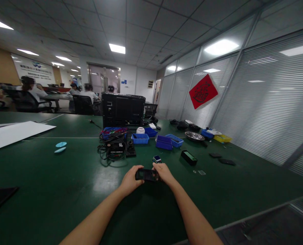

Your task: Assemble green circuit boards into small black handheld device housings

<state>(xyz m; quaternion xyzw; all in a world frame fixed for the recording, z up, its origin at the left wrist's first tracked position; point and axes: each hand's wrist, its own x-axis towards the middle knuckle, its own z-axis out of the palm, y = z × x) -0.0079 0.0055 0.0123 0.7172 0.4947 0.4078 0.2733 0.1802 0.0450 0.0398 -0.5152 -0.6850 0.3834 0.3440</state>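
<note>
One green table (64, 183): spread beneath the left hand (131, 178) and the right hand (163, 173)
Large black unit (123, 110): standing beyond the left hand
Left hand: fingers and thumb gripping one end of the black case (146, 175)
Right hand: gripping the other end, fingertips partly hidden
Black box (189, 158): to the right of the right hand, farther out
Black case: held between the two hands
Small screened device (157, 159): just beyond the right hand
White ring (194, 172): right of the right hand

Fingers (139, 167) cover both ends of the black piece (148, 175); the left edge cuts off the white sheet (18, 135); lettering on the wall sign (35, 72) is blurred.
</note>
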